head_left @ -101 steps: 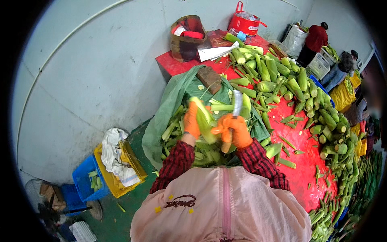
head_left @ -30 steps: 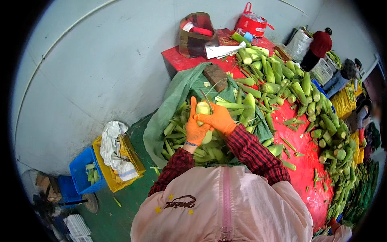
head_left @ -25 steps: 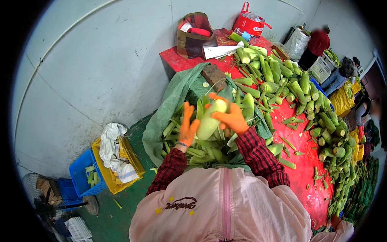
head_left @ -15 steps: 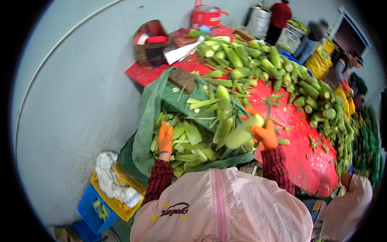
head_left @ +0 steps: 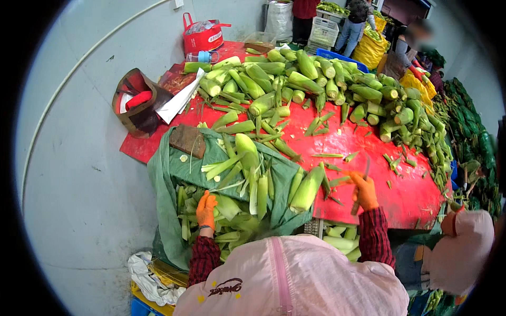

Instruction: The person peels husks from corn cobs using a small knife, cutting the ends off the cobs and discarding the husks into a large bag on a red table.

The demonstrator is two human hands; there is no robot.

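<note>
My left hand [head_left: 206,209], in an orange glove, is over the husk-filled mouth of a green sack [head_left: 166,210]. Its fingers point up and look apart, with nothing held. Loose corn husks [head_left: 226,208] lie below and beside it. My right hand [head_left: 366,194], gloved in orange too, grips a knife [head_left: 367,165] above the red table [head_left: 406,192]; the blade points away from me. Left of that hand, a green ear of corn [head_left: 308,190] rests at the table edge on the sack. Another partly husked ear [head_left: 246,147] lies on the sack, farther left.
A long heap of corn ears [head_left: 321,79] spans the table's far side. A brown block [head_left: 187,141] sits on the sack. Beyond are a dark bag [head_left: 138,102] and a red bag [head_left: 203,39]. A co-worker in pink [head_left: 464,250] is close on the right; other people work behind.
The blurred ear by my right hand now lies at the table edge, apart from that hand. My right hand has moved right with the knife. The whole view has shifted.
</note>
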